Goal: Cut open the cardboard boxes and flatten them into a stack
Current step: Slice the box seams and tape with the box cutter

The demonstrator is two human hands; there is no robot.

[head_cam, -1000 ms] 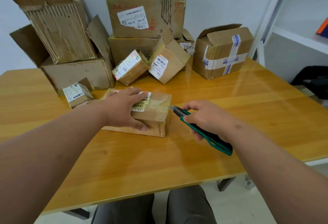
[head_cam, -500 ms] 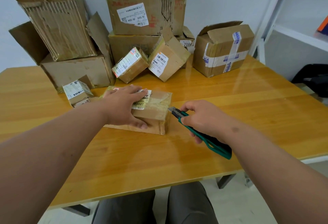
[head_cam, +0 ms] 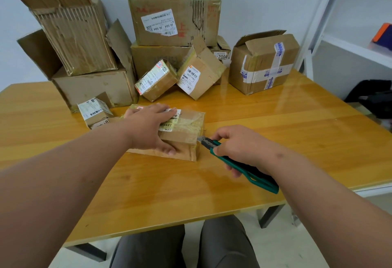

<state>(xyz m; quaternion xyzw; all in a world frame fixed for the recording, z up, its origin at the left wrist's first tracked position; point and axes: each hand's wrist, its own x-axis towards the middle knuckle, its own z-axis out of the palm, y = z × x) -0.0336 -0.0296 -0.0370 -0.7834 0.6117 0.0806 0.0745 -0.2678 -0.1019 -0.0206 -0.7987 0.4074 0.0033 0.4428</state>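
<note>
While half a second back the blade tip of the green-handled utility knife point(head_cam: 237, 162) sat just short of the small flat tape-wrapped brown cardboard box point(head_cam: 180, 138), head view now shows the tip touching the box's right edge, near the upper corner. Left hand point(head_cam: 148, 128) unchanged: still pressed flat on the box top, fingers straight and spread over the white barcode label point(head_cam: 171, 119), thumb down the near side face. Right hand point(head_cam: 239, 146) stays curled round the knife handle, index finger on the spine.

Knife: long axis runs from 4 o'clock (handle butt) to 10 o'clock (blade), tip pointing at the box. Handle smooth plastic, dark slider strip along it.

Box: lies flat at table centre, long axis roughly 9 to 3 o'clock; glossy wrinkled clear tape across the top, matte cardboard on the near face.

Glossy yellow wooden table point(head_cam: 275, 131), visible grain, reflective. At 12 o'clock, a pile of worn brown cardboard boxes point(head_cam: 174, 12), several with torn open flaps, one with exposed corrugation. At 1 o'clock, a brown box crossed with white printed tape point(head_cam: 265, 63). White metal shelving point(head_cam: 347, 12) at 2 o'clock.
</note>
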